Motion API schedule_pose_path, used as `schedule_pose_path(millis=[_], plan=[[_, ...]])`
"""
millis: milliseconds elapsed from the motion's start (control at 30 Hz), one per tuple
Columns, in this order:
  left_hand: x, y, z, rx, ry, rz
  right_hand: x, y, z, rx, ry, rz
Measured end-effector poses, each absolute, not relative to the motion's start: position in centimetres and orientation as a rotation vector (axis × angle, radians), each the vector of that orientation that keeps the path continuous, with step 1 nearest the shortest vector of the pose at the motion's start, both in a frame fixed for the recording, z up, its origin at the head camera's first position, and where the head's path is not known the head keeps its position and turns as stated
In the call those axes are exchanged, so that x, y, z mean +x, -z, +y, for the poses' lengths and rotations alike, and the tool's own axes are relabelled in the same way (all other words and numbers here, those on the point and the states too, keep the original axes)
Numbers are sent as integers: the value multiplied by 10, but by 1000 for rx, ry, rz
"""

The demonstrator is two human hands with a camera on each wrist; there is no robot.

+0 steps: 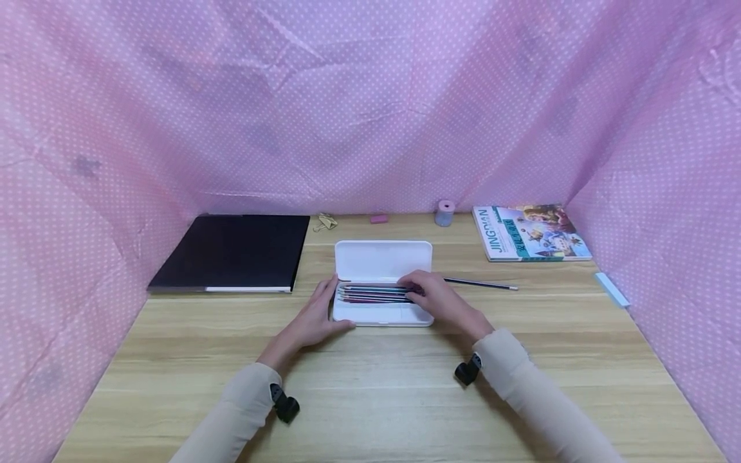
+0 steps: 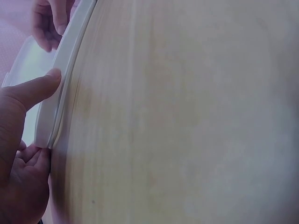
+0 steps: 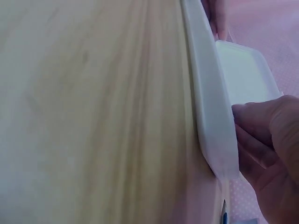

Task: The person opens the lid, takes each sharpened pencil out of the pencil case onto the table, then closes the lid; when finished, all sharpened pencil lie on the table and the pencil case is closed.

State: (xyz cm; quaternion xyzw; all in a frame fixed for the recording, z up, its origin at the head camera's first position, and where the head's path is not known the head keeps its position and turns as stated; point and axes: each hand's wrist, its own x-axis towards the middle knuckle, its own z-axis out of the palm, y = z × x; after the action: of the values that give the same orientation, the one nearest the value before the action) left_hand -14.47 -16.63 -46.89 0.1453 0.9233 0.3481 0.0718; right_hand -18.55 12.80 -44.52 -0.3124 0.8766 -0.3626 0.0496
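The white pencil case (image 1: pixel 365 314) sits on the wooden table (image 1: pixel 376 405), in front of the person, its lid (image 1: pixel 383 258) raised at the far side. Several pencils (image 1: pixel 370 294) lie side by side in it, running left to right, with their pale sharpened ends toward the left. The left hand (image 1: pixel 314 316) holds the case's left end in a wide grip: the thumb presses on the front wall and the fingers lie along the short side. The right hand (image 1: pixel 439 297) reaches into the right end with bent fingers, over the pencils there; whether it pinches one I cannot tell.

Just right of the case, partly hidden by the right hand, a dark pencil (image 1: pixel 483 283) lies on the table. A light blue strip (image 1: pixel 612 290) is well to the right, near the table's edge, and a picture book (image 1: pixel 532 233) lies behind it. Along the back are a small round spool-like thing (image 1: pixel 444 213), a pink eraser (image 1: pixel 379 218) and gold-coloured clips (image 1: pixel 325 222). A black folder (image 1: pixel 231 253) lies at the left. Pink dotted cloth (image 1: pixel 359 116) hangs around the table. Both sleeves are pale, each with a small black camera (image 1: pixel 285 405) at the wrist.
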Motion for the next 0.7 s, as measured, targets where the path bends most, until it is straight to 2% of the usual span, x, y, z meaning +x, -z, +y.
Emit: schedule_pose_path(millis=[700], plan=[[-145,471,-165,437,-1048,2795,-179,443,121,-796,935,2750]])
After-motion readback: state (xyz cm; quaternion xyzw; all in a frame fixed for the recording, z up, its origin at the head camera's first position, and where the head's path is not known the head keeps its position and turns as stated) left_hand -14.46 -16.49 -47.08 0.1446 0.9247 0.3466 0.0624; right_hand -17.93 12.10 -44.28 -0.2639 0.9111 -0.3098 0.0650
